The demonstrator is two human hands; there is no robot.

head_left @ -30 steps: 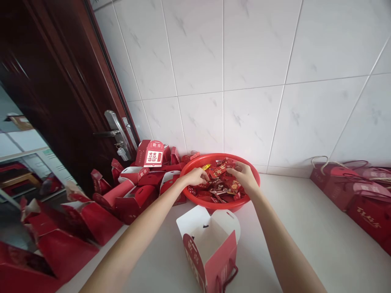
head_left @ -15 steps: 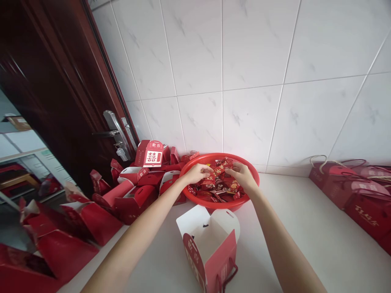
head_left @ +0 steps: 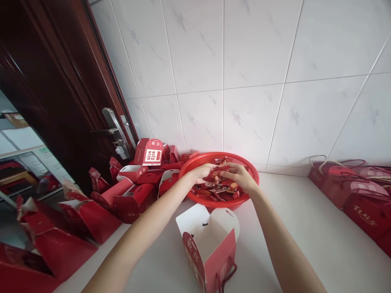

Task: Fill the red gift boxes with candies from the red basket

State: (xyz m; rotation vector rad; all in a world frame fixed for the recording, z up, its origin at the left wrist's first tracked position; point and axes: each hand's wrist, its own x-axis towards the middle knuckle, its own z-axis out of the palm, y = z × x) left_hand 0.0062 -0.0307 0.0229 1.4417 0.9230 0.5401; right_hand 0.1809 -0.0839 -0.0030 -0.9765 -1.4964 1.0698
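Both my hands are over the red plastic basket point(head_left: 253, 175), which holds many red-wrapped candies point(head_left: 224, 195). Between my fingers is a red candy packet point(head_left: 215, 175). My left hand point(head_left: 202, 173) is closed on its left side, fingers curled. From the right, my right hand point(head_left: 240, 175) pinches at the same packet with bent fingers; some fingertips are hidden behind it. In front of the basket, nearest me, stands an open red gift box point(head_left: 220, 260) with its white flaps up and a dark red cord handle. Its visible inside is white.
Several red gift boxes point(head_left: 134, 203) crowd the left of the white tabletop point(head_left: 293, 228), some open. More red gift bags with cord handles point(head_left: 363, 203) stand at the right against the tiled wall point(head_left: 250, 118). A dark wooden door point(head_left: 70, 81) is at the left.
My hands have come closer together over the basket. The red packet is now gathered between them, where before each hand was on candies separately. The open box stays in place.
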